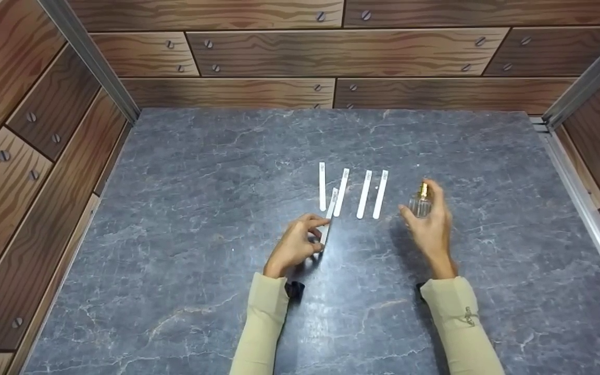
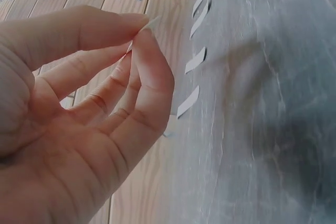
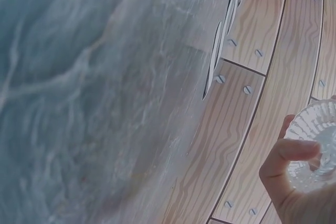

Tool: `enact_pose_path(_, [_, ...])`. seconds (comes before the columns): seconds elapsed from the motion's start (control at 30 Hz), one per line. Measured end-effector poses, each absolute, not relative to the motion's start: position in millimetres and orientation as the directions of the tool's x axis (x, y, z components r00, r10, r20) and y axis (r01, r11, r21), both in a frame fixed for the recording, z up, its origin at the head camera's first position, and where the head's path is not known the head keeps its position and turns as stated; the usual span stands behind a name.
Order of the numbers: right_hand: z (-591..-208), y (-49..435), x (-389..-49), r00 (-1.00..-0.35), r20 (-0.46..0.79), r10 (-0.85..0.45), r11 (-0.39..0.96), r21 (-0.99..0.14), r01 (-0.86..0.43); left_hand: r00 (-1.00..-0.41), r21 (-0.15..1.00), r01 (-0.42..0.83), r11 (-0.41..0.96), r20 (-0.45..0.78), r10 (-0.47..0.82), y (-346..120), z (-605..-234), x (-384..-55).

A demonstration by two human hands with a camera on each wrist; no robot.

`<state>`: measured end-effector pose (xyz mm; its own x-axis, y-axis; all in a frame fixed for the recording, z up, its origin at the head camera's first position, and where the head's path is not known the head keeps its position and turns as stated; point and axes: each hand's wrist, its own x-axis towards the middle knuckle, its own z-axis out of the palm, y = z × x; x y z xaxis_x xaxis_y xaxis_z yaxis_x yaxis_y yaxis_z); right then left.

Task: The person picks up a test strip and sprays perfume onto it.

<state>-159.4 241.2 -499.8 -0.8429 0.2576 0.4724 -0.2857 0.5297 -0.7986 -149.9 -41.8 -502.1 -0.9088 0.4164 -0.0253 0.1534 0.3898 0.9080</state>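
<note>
My left hand (image 1: 296, 242) pinches a white paper test strip (image 1: 333, 200) between thumb and fingertips, raised over the table. In the left wrist view only a thin edge of that strip (image 2: 153, 23) shows past the fingertips. My right hand (image 1: 432, 229) holds a small clear glass perfume bottle (image 1: 420, 207) with a gold top (image 1: 424, 189). The right wrist view shows the bottle's ribbed round glass (image 3: 310, 124) at the right edge, a thumb against it. Several more white test strips (image 1: 364, 194) lie roughly side by side beyond and between the hands.
A grey marbled tabletop (image 1: 201, 182) spreads under both hands. Wood-patterned panels (image 1: 279, 52) stand at the back and sides, with metal frame posts (image 1: 91, 57) at the corners. Tiny bright specks (image 1: 417, 165) lie near the strips.
</note>
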Motion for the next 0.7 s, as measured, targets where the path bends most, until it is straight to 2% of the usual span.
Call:
enact_pose_path(0.37, [-504.5, 234.4, -161.2, -0.836, 0.513, 0.193, 0.551, -0.762, -0.340, -0.894, 0.898, 0.200, 0.391, 0.004, 0.448, -30.9, -494.7, -151.9])
enact_pose_path(0.7, [-506.9, 223.5, -162.9, -0.841, 0.520, 0.151, 0.535, -0.758, -0.373, -0.901, 0.892, 0.180, 0.415, -0.021, 0.434, -21.7, -490.1, -153.6])
